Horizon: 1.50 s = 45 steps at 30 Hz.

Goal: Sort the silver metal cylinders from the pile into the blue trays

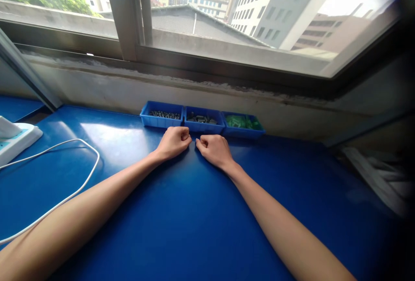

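Observation:
My left hand [174, 143] is closed in a fist on the blue tabletop [181, 229], just in front of the bins. My right hand [215, 149], also a fist, rests a short gap to the right of it. Nothing shows in either hand. Three small blue bins stand side by side beyond my knuckles. In the left bin [158, 121] lie many small metal parts [165, 115], perhaps screws. Grey metal pieces [201, 119] are in the middle bin [207, 128]. The right bin [243, 132] contains green pieces [238, 121] whose kind I cannot make out.
A white power strip [19, 142] with a plug sits at the left edge. A white cable [94, 168] loops across the table beside my left forearm. Behind the bins rise a low wall [106, 88] and a framed window [227, 62]. Blurred pale objects [376, 177] lie at the right.

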Motion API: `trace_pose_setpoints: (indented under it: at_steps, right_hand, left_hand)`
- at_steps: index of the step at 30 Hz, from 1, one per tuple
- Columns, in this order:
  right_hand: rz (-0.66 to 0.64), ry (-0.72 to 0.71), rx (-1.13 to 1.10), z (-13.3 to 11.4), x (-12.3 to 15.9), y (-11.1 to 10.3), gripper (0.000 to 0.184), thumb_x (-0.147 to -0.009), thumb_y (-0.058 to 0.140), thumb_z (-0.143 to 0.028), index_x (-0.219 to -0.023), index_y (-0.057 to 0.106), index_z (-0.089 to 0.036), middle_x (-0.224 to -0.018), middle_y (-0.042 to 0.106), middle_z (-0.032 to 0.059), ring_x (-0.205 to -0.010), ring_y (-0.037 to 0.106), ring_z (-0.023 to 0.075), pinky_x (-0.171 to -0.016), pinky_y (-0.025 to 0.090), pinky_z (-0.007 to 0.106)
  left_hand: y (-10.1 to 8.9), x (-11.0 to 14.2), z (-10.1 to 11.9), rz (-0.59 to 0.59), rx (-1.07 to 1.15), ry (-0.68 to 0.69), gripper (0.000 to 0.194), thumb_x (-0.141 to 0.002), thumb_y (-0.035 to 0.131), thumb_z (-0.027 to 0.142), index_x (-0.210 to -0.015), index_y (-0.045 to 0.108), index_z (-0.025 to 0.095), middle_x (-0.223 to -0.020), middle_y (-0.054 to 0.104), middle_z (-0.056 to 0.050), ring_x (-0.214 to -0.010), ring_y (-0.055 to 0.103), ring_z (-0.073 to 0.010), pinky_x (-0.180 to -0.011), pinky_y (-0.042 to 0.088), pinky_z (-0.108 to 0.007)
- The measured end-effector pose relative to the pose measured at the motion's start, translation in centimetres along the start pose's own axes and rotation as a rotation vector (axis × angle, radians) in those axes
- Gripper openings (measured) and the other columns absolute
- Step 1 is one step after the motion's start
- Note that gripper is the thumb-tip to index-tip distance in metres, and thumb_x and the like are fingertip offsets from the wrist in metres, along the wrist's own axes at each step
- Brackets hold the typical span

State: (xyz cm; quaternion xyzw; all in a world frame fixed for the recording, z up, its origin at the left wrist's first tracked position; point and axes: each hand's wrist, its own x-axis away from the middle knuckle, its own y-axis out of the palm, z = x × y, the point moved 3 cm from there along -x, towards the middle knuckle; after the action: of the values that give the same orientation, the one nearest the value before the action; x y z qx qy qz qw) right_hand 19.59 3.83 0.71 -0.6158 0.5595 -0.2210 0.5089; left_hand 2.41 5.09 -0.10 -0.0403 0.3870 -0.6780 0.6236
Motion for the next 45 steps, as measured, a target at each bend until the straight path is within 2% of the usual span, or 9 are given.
trace_pose_setpoints:
  at_steps: [12,16,19,20,22,25,28,40,45]
  right_hand:
    - [0.014,-0.021,0.029,-0.2,0.2,0.0,0.04,-0.092,0.056,-0.032,-0.056,0.043,-0.021,-0.056,0.057,-0.0004,-0.053,0.048,0.0137,-0.057,0.024,0.03]
    - [0.344,-0.071,0.191,-0.4,0.7,-1.4,0.03,-0.097,0.05,-0.03,-0.071,0.059,-0.021,-0.074,0.065,0.0059,-0.071,0.057,0.0195,-0.07,0.037,0.032]
    - [0.478,-0.125,0.329,-0.3,0.9,-2.3,0.021,-0.097,0.053,-0.032,-0.101,0.069,-0.02,-0.103,0.069,0.0134,-0.101,0.057,0.0299,-0.087,0.04,0.04]
    - [0.47,-0.123,0.356,-0.1,0.9,-2.4,0.025,-0.096,0.055,-0.033,-0.113,0.068,-0.019,-0.113,0.067,0.0149,-0.109,0.054,0.0329,-0.091,0.04,0.044]
    - [0.414,-0.107,0.39,0.4,0.6,-2.3,0.036,-0.096,0.057,-0.035,-0.128,0.063,-0.019,-0.126,0.064,0.0163,-0.117,0.049,0.0363,-0.095,0.039,0.048]
    - [0.331,-0.106,0.408,1.2,0.2,-2.0,0.036,-0.097,0.057,-0.031,-0.13,0.062,-0.017,-0.124,0.065,0.0161,-0.115,0.05,0.0364,-0.094,0.04,0.049]
    - [0.316,-0.127,0.401,1.7,-0.2,-1.9,0.032,-0.096,0.058,-0.028,-0.126,0.064,-0.018,-0.118,0.067,0.0157,-0.112,0.052,0.0357,-0.092,0.041,0.049]
    - [0.208,-0.217,0.366,1.9,-0.7,-2.4,0.014,-0.096,0.059,-0.023,-0.107,0.067,-0.019,-0.103,0.068,0.0108,-0.1,0.058,0.0277,-0.086,0.043,0.037]
    - [0.195,-0.279,0.439,1.9,-0.5,-2.1,0.019,-0.101,0.05,-0.023,-0.103,0.068,-0.019,-0.099,0.069,0.0099,-0.095,0.059,0.0251,-0.08,0.039,0.034]
  left_hand:
    - [-0.1,0.1,0.2,-0.018,0.003,-0.006,0.035,-0.078,0.057,0.018,-0.06,0.027,0.021,-0.055,0.031,0.007,-0.056,0.028,-0.0099,-0.057,0.024,-0.028]
    - [-0.5,0.1,0.8,0.081,0.007,0.02,0.03,-0.085,0.057,0.021,-0.064,0.035,0.021,-0.059,0.037,0.006,-0.057,0.037,-0.0105,-0.058,0.031,-0.026]
    - [-1.0,0.3,1.6,0.236,-0.103,0.13,0.008,-0.089,0.057,0.021,-0.082,0.054,0.019,-0.08,0.054,0.0,-0.076,0.052,-0.0152,-0.075,0.044,-0.027]
    - [-1.0,0.4,1.8,0.253,-0.157,0.172,0.005,-0.091,0.057,0.021,-0.092,0.06,0.018,-0.09,0.059,-0.004,-0.087,0.055,-0.0181,-0.085,0.047,-0.03]
    - [-0.8,0.6,2.1,0.227,-0.252,0.242,0.023,-0.093,0.057,0.022,-0.113,0.065,0.017,-0.111,0.063,-0.009,-0.108,0.055,-0.0234,-0.1,0.046,-0.037]
    - [-0.3,0.8,2.1,0.153,-0.348,0.29,0.04,-0.093,0.057,0.021,-0.132,0.062,0.018,-0.131,0.062,-0.011,-0.124,0.048,-0.0286,-0.11,0.043,-0.045]
    - [-0.1,0.9,1.8,0.127,-0.386,0.294,0.046,-0.093,0.056,0.019,-0.138,0.06,0.018,-0.138,0.061,-0.011,-0.129,0.045,-0.0316,-0.11,0.043,-0.05]
    - [-0.2,1.2,1.9,0.087,-0.485,0.334,0.038,-0.096,0.053,0.018,-0.132,0.063,0.018,-0.129,0.064,-0.014,-0.123,0.052,-0.0303,-0.1,0.044,-0.046]
    - [-0.2,0.2,3.2,0.026,-0.656,0.405,0.021,-0.096,0.058,0.021,-0.113,0.069,0.015,-0.113,0.069,-0.014,-0.113,0.056,-0.0324,-0.092,0.044,-0.045]
